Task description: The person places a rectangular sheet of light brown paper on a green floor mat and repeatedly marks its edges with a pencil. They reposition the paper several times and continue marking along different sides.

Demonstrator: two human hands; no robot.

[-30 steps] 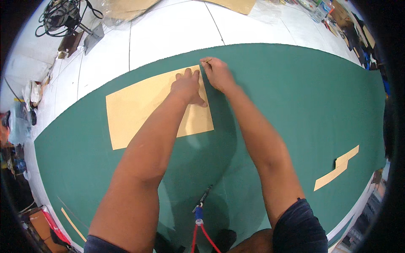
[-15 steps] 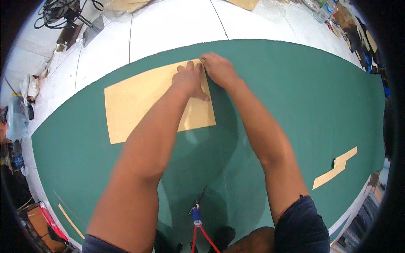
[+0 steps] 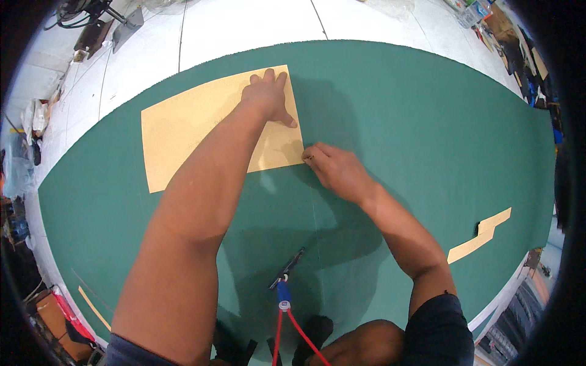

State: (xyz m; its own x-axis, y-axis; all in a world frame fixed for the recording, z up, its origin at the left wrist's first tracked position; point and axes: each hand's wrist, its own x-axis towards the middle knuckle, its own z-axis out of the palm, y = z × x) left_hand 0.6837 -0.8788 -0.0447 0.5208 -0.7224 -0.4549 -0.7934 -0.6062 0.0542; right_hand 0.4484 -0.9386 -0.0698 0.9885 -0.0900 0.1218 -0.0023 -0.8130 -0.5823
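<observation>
Tan card sheet on green cloth, upper left-centre of frame; long axis left-right, rising rightward. Left hand nearer, atop it, fingers spread. Right hand: fingertips pinched at lower-right corner, sheet lying up-left; cannot tell what's pinched.

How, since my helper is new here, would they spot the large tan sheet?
Find the green cloth on the white floor. Near its far edge, the left hand rests on the tan sheet. It's the only broad rectangle; the stepped tan piece at right is narrow.
</observation>
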